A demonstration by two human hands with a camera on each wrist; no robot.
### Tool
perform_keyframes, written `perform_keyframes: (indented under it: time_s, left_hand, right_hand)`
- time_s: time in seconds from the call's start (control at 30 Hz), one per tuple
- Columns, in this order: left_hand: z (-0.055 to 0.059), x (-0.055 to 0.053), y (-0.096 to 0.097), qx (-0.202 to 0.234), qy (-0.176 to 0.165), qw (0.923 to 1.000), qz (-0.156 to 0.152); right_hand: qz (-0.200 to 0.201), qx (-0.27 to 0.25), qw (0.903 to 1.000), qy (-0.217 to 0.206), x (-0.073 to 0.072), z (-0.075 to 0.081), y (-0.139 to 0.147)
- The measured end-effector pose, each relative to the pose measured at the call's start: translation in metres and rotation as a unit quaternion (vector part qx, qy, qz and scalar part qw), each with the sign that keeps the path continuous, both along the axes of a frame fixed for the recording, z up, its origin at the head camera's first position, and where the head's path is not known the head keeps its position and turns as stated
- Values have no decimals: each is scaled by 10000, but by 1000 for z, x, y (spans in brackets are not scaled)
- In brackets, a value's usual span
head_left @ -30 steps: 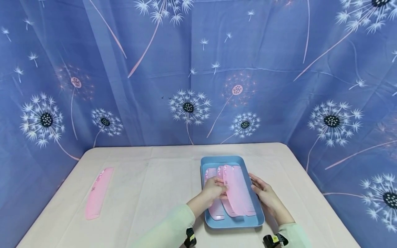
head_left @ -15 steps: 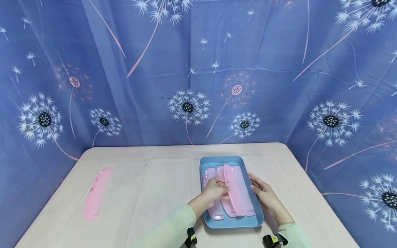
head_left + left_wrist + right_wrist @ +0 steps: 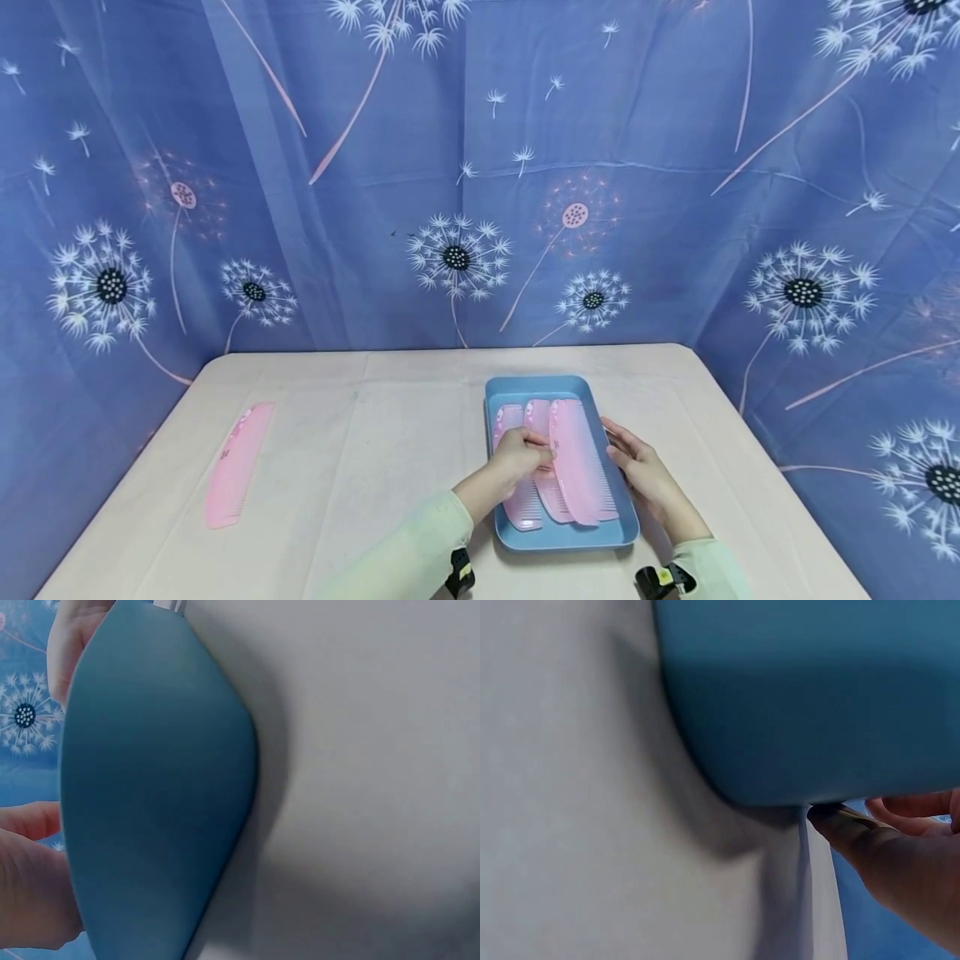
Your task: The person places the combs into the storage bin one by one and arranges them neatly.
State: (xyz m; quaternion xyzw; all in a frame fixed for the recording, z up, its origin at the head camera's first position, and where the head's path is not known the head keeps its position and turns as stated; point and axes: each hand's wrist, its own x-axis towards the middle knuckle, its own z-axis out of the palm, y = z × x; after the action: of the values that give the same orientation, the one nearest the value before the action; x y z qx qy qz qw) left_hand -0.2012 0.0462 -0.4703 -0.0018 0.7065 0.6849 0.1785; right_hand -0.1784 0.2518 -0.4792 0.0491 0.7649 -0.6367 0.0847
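Note:
In the head view a blue tray (image 3: 551, 542) holds several pink combs lying lengthwise. My left hand (image 3: 516, 460) reaches over the tray's left side and pinches the left edge of a pink comb (image 3: 574, 475). That comb overlaps another comb (image 3: 602, 492) on its right, whose teeth show. A third comb (image 3: 552, 500) lies partly under my left hand, and a comb (image 3: 525, 510) sits along the tray's left wall. My right hand (image 3: 651, 479) rests its fingertips against the tray's right rim from outside. Both wrist views show mostly the tray's outer wall (image 3: 157, 765).
A single pink comb (image 3: 238, 467) lies apart on the left of the pale tablecloth (image 3: 390, 450). Blue curtains (image 3: 360, 250) with a dandelion print stand around the back and sides of the table.
The comb in my left hand has shifted slightly right and its far end has come lower, lying flatter over the right-hand comb. My right hand keeps its place on the tray.

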Motion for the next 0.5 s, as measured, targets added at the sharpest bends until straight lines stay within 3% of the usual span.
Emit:
perform_keyframes:
  time_s: [0.23, 0.5]
  left_hand:
    - [5, 0, -3, -17, 23, 10000, -7]
    - [15, -5, -29, 322, 42, 9995, 35]
  right_hand:
    - [-32, 81, 9999, -51, 0, 0, -1]
    - [-19, -61, 10000, 41, 0, 1, -1]
